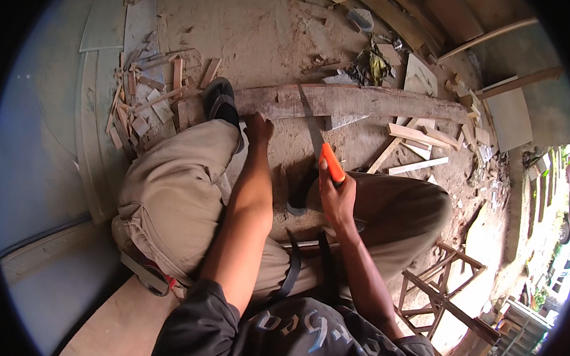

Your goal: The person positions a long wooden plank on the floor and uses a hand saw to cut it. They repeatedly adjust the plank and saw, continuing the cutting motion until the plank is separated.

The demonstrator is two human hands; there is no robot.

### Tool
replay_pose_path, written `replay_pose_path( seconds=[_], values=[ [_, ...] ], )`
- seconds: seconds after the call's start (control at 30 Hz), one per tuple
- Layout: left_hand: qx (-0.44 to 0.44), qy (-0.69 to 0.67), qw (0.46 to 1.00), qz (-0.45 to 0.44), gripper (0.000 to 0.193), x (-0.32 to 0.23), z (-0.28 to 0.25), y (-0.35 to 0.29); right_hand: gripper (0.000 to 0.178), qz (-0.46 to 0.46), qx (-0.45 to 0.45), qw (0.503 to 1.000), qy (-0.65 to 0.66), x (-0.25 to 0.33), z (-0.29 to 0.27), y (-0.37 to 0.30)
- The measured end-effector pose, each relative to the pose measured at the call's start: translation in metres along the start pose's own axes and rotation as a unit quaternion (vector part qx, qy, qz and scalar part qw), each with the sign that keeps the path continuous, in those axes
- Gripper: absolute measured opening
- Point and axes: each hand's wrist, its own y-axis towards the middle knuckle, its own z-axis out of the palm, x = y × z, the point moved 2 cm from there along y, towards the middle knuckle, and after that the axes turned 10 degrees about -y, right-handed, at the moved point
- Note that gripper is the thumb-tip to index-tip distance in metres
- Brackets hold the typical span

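A long, weathered wooden plank point(390, 101) lies crosswise in front of me, low over the dirt floor. My right hand point(337, 196) is wrapped around the orange handle of a handsaw point(313, 125). The saw's thin blade points away from me and lies across the plank, near its middle. Left of the blade, my left hand point(259, 128) is closed at the plank's near edge, its fingertips hidden. My left foot, in a dark sandal point(220, 99), presses on the plank toward its left end.
Wood scraps point(142, 105) are heaped at the left. More offcuts point(420, 136) lie around the plank's right end. A wooden frame point(442, 296) stands at the lower right. Boards point(100, 106) run along the left wall. A broken pale block point(346, 121) sits beneath the plank.
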Motion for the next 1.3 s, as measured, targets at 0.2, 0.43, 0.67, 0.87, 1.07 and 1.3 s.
replay_pose_path(
  seconds=[0.2,0.43,0.67,0.87,1.07,1.3],
  values=[
    [-0.045,-0.006,0.992,0.122,0.036,-0.024,-0.004,-0.006,0.053,-0.047,-0.044,0.997,-0.036,0.023,0.035,0.028],
    [-0.116,0.109,0.961,0.225,0.048,-0.036,-0.024,0.026,0.05,-0.053,-0.029,0.998,-0.036,0.022,0.045,0.033],
    [-0.072,0.145,0.96,0.228,0.048,-0.037,0.001,0.068,0.033,-0.031,0.006,0.998,-0.05,0.009,0.041,0.023],
    [-0.082,0.168,0.941,0.281,0.03,-0.051,0.041,0.13,0.027,0.009,0.033,0.999,-0.019,0.0,0.038,0.016],
    [-0.255,0.134,0.883,0.37,0.023,-0.042,0.051,0.127,0.025,0.066,0.067,0.995,0.01,0.011,0.039,0.029],
    [-0.039,0.155,0.936,0.312,0.02,-0.054,0.02,0.145,0.028,-0.054,0.042,0.997,-0.037,0.009,0.058,0.086]
  ],
)
